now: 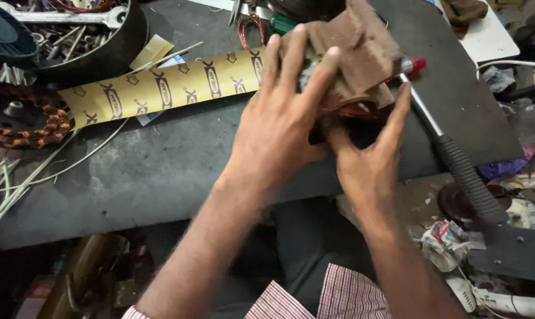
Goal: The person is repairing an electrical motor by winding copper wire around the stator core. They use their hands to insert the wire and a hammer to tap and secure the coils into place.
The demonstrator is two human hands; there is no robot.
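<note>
My left hand [279,121] lies over a round motor part with copper windings [353,109], fingers spread across its top. A brown cloth [362,44] is draped over the part's far side. My right hand [371,156] cups the part from below and the right, thumb and fingers around its edge. Both hands hold it above the dark grey worktop [161,171]. Most of the part is hidden under the hands and cloth.
A yellow printed sheet of insulation paper [161,85] lies left of the hands. A hammer with a black ribbed grip [462,171] runs along the right. A dark bowl of metal parts [84,35] and a wound stator [25,121] sit far left. White wires [19,183] trail off the left edge.
</note>
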